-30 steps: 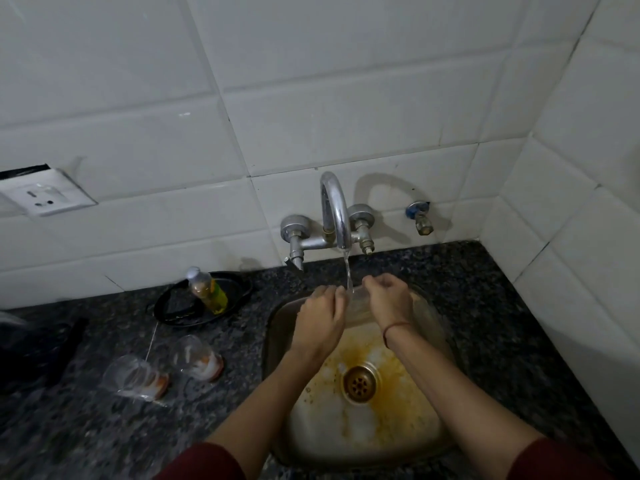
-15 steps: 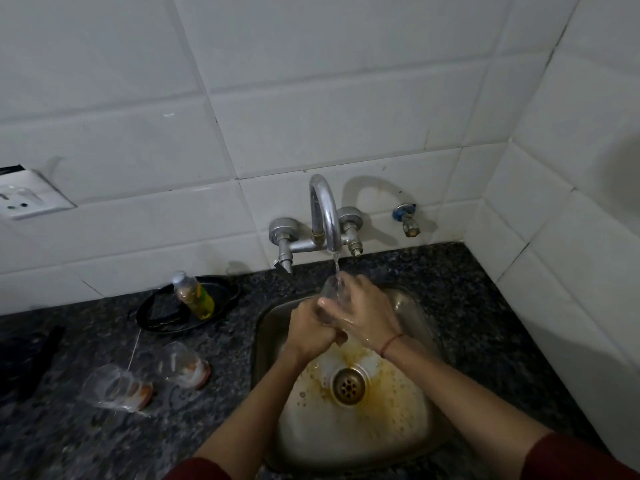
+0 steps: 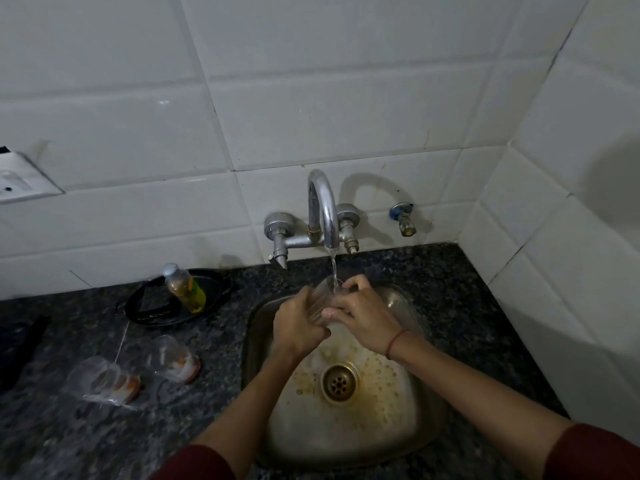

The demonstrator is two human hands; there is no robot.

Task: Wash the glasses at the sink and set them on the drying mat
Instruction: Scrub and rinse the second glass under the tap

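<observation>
Right hand (image 3: 363, 315) slid aside, now pinching glass (image 3: 320, 301) rim | left hand (image 3: 298, 323) grips its body

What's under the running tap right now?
A clear glass, gripped by the left hand and right hand, catches the stream. The hands cover much of its lower part.

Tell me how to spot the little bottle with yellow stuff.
Start at the sink and look left to the black pan by the wall. The bottle sits in it, yellowish and capped; the two clear glasses nearby are outside the pan.
</observation>
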